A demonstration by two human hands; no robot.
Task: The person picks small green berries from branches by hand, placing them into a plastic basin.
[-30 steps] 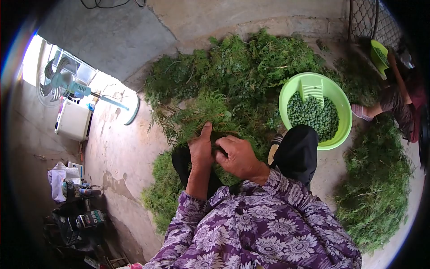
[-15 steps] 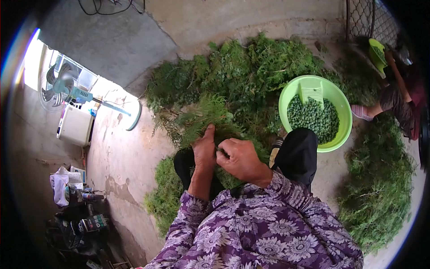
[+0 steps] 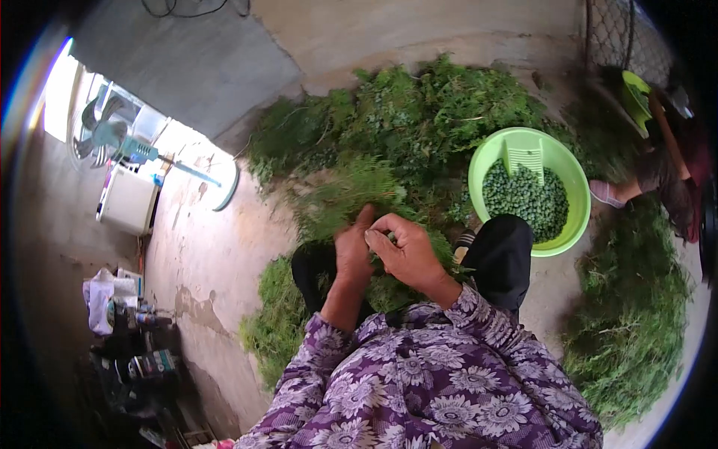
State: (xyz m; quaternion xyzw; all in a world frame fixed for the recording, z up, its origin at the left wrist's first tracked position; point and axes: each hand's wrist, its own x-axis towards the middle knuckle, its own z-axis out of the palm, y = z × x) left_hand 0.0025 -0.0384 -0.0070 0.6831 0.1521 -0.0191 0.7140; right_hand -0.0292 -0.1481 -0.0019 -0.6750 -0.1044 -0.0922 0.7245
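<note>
A leafy green conifer branch (image 3: 344,187), blurred by motion, fans out ahead of my left hand (image 3: 353,251), whose fingers are closed around its stem end. My right hand (image 3: 407,253) is right beside it, thumb and forefinger pinched together close to the left fingers. Whatever lies in that pinch is too small or hidden to make out. To the right of my knee stands a light green plastic basin (image 3: 577,191) with a ribbed washboard section. Many small green cones or berries (image 3: 523,196) fill its bottom.
Cut conifer branches (image 3: 441,105) are heaped ahead along the wall, with more piles (image 3: 628,314) at right and by my left knee (image 3: 273,314). Another person's leg (image 3: 624,191) and a green container (image 3: 636,101) are at far right. A standing fan (image 3: 112,135) is at left.
Both hands have shifted slightly to the right and the branch has swung with the left hand. My right hand has turned from a fist into a fingertip pinch nearer the left fingers.
</note>
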